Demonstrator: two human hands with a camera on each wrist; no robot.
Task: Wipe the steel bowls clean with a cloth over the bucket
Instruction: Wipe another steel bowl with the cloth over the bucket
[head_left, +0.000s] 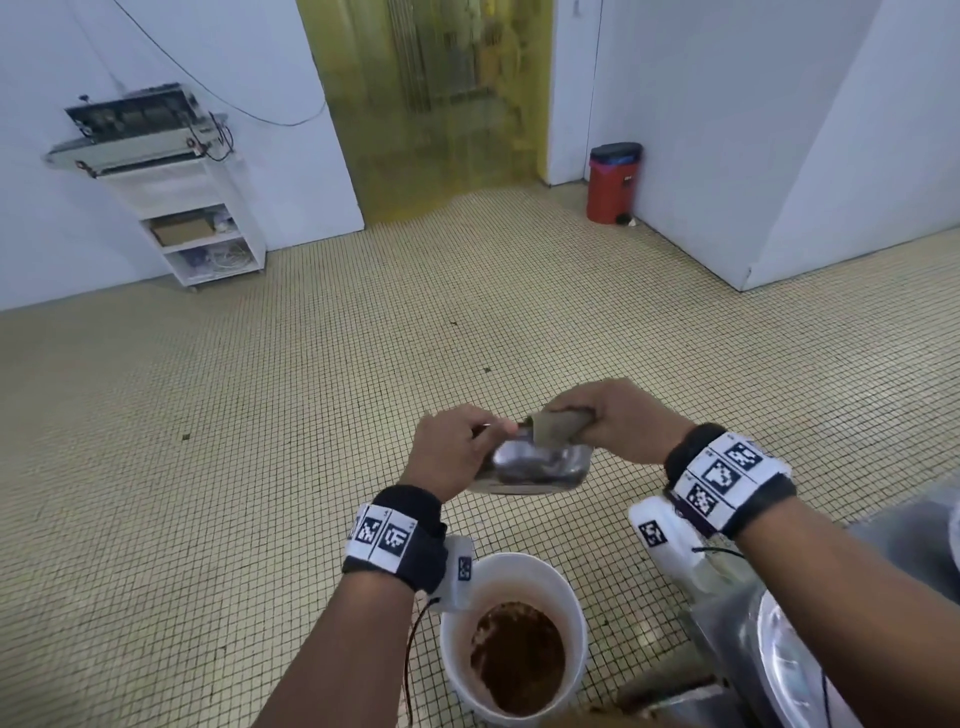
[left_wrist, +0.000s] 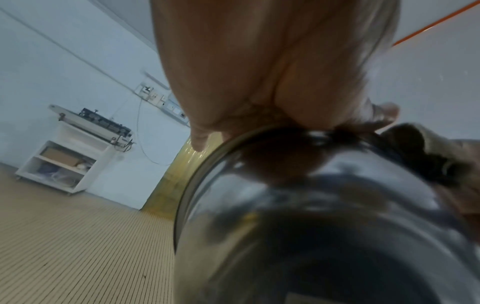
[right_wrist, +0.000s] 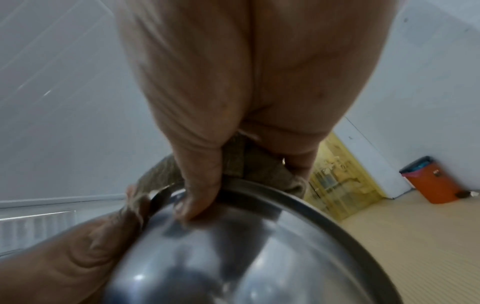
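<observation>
A steel bowl (head_left: 535, 462) is held up in front of me, tipped so its rounded outside faces me, above and beyond the white bucket (head_left: 514, 571). My left hand (head_left: 457, 449) grips the bowl's left rim (left_wrist: 202, 164). My right hand (head_left: 613, 423) pinches a tan cloth (head_left: 558, 426) against the bowl's upper right rim, thumb on the outside of the bowl (right_wrist: 259, 257) and cloth (right_wrist: 244, 162) bunched under the fingers. The bucket holds brown residue (head_left: 519, 660). The bowl's inside is hidden.
More steel ware (head_left: 779, 654) sits at my lower right under my right forearm. A white shelf cart with a machine (head_left: 156, 156) stands against the far left wall. A red pedal bin (head_left: 613, 182) stands in the far corner beside a yellow strip curtain (head_left: 436, 104). Tiled floor lies between.
</observation>
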